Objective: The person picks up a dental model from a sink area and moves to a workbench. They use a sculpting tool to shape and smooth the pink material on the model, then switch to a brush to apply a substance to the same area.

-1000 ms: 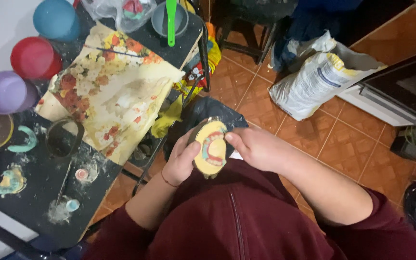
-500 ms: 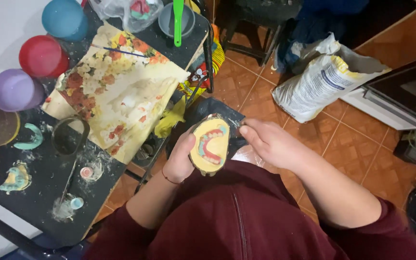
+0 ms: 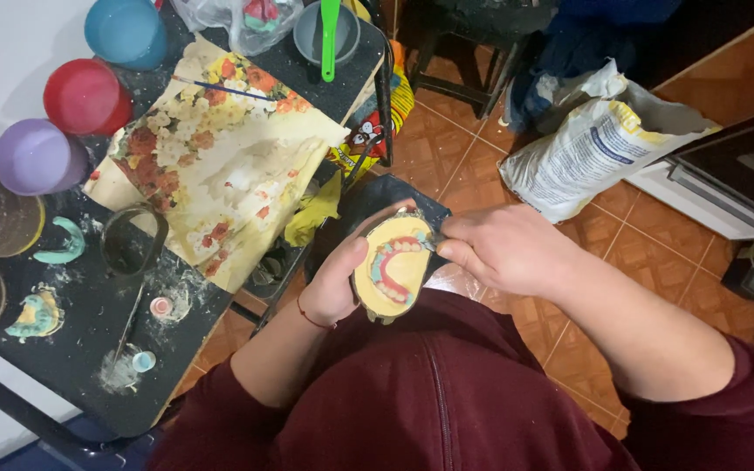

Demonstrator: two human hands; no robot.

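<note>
Left hand [image 3: 335,283] cups a yellow dental cast [image 3: 392,269] at frame centre, fingers wrapped round its back, thumb on the near rim; a pink and teal tooth arch shows on its face. Right hand [image 3: 506,249] pinches a small tool, mostly hidden, tip touching the cast's upper edge. Left of frame: black worktable [image 3: 80,349] with floral cloth [image 3: 211,174]; red cup [image 3: 85,94], purple cup [image 3: 35,157], blue cup [image 3: 126,30] upper left. White sack [image 3: 599,144] upper right on tile floor.

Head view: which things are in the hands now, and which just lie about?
In hand:
yellow dental cast, held by left hand
right hand at its rim, tool unclear

Lying about:
red cup
purple cup
blue cup
floral paper
white sack
</note>
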